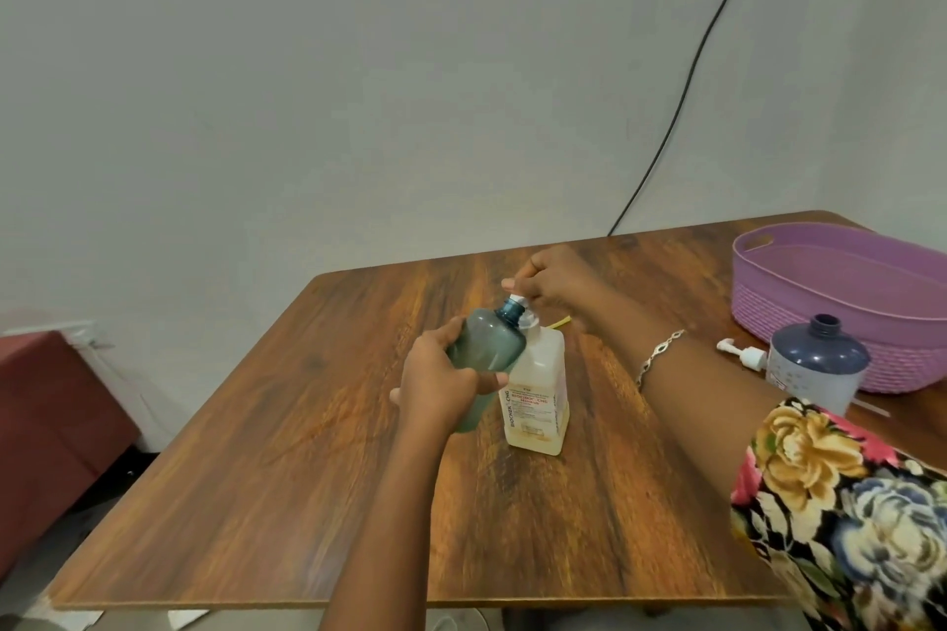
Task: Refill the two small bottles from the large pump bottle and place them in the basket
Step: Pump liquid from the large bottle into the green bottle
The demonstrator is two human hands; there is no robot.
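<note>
The translucent grey-green small plastic bottle (487, 354) is held off the table at mid-scene, tilted so its open blue neck meets the spout of the tall square pale-yellow pump bottle (538, 389), which it leans against. The left hand (440, 384) wraps its fingers and thumb round the small bottle's lower body. That looks like the right hold: the thin walls probably give under a squeeze, and the smooth shell may turn slippery if liquid spills. It seems light and will get heavier as it fills.

The right hand (553, 282) curls over the white pump head (518, 296). The big bottle should stand steady under a straight downward press.

To the right stands an uncapped dark-blue round small bottle (815, 364), with a loose white pump cap (743, 355) just beside it. The purple woven-look basket (758, 313) sits just behind them at the wooden table's (307, 425) far right.
</note>
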